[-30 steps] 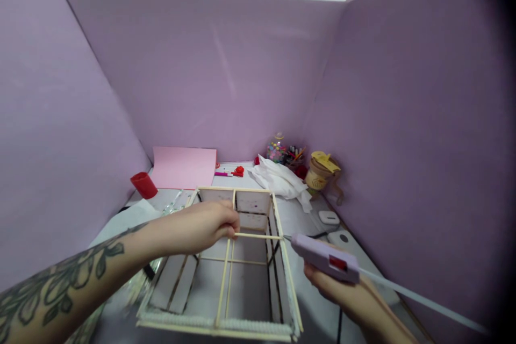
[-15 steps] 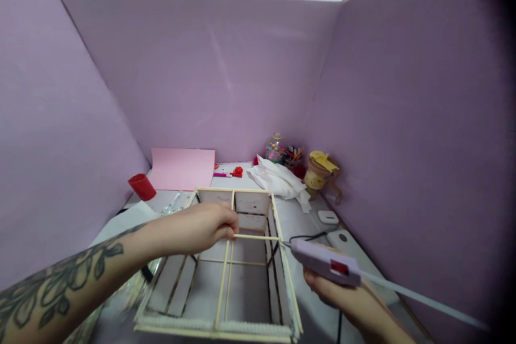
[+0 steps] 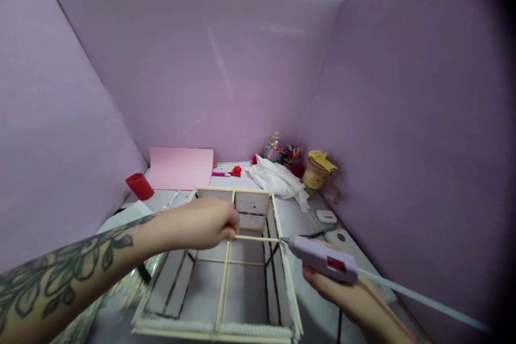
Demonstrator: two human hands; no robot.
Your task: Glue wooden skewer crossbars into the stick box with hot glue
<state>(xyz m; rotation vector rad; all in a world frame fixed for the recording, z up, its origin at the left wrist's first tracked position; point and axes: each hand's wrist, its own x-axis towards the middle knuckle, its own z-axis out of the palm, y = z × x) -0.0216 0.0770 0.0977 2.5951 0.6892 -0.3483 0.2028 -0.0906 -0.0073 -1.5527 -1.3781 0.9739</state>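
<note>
My left hand [image 3: 207, 223] pinches one end of a thin wooden stick [image 3: 258, 238] that lies crosswise over the top of an open box frame [image 3: 286, 274] made of sticks and pale panels. My right hand [image 3: 338, 293] grips a lilac glue gun [image 3: 322, 259] with a red switch. Its nozzle points left and touches the stick's right end at the frame's right rail. A white glue stick [image 3: 423, 301] juts out of the gun's back toward the lower right.
Purple partition walls [image 3: 226, 75] close in the desk on three sides. At the back stand a red cup [image 3: 139, 186], a pink sheet [image 3: 181, 167], white cloth [image 3: 278, 180], a jar of beads [image 3: 274, 149] and a tan cup with a yellow lid [image 3: 316, 172]. A small white device [image 3: 326, 216] lies right of the frame.
The view has drifted slightly. Both hands stay where they were, the left one on the stick and the gun's nozzle at its right end.
</note>
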